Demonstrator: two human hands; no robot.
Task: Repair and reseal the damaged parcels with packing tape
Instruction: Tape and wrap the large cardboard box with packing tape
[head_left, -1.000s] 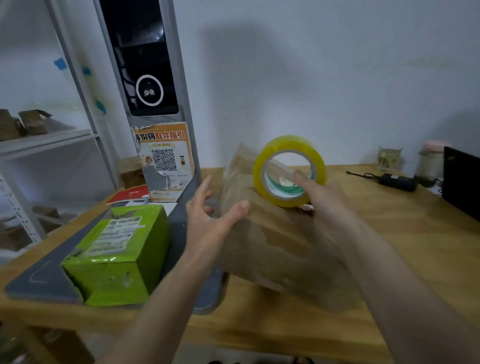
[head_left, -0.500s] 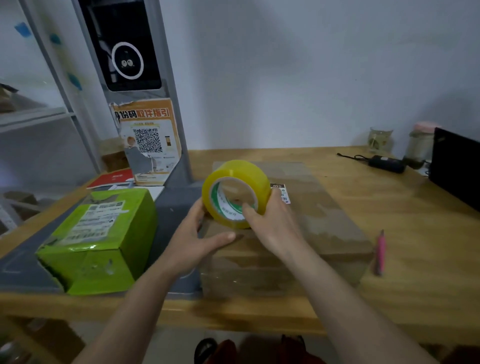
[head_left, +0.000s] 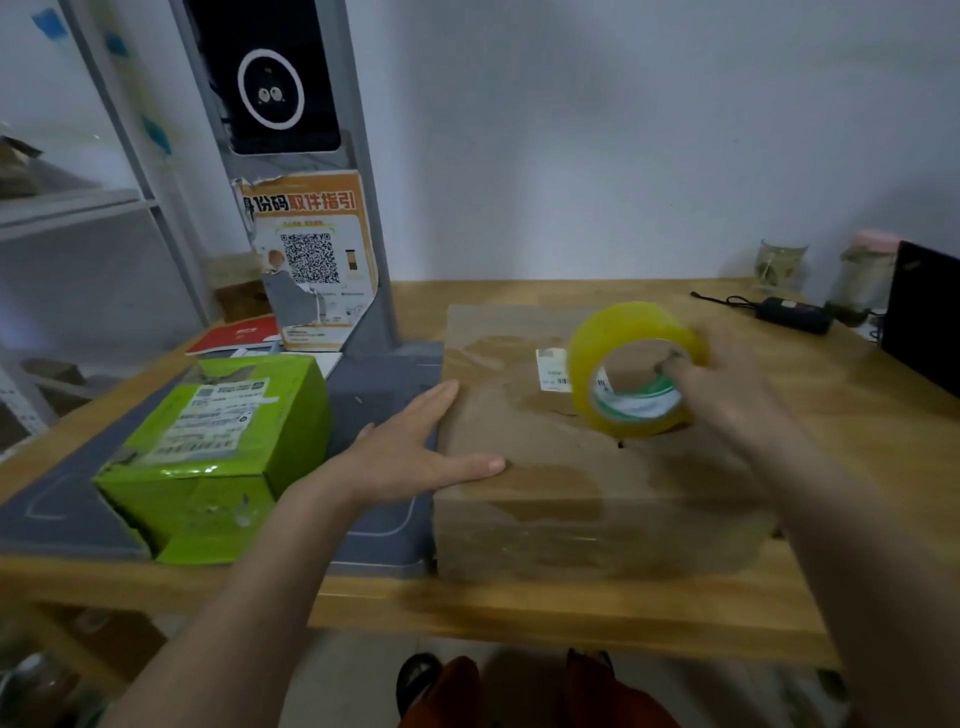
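Far left stands a metal shelf (head_left: 78, 208), and in front of it, on a grey mat (head_left: 363, 395) at the table's (head_left: 857, 415) near-left corner, sits a green box (head_left: 218, 457) with a white label on top, its front face dented. Behind it a grey post (head_left: 311, 156) carries a dark screen and a torn orange QR poster (head_left: 311, 260).

The left hand (head_left: 415, 457) reaches in from below, forearm angled up to the right. Its fingers are straight and spread, flat against the left edge of the brown parcel (head_left: 545, 441), thumb lying along the parcel's top near the front corner. Half a second ago this hand was cupped under the tape roll; now it lies flat, bracing the parcel.

The parcel lies flat on the table, partly over the mat's right edge, a small white label (head_left: 550, 369) on its top.

The right hand (head_left: 727, 395) grasps the yellow tape roll (head_left: 634, 369), a finger hooked into the core and the rest wrapped behind it. The roll stands on edge, low over the parcel's top right part; whether it touches is unclear through the blur. It was over the parcel's left side before and has travelled right.

Farther right lie a black adapter (head_left: 789, 312), two jars (head_left: 779, 265) by the wall, and a dark laptop (head_left: 924, 322).
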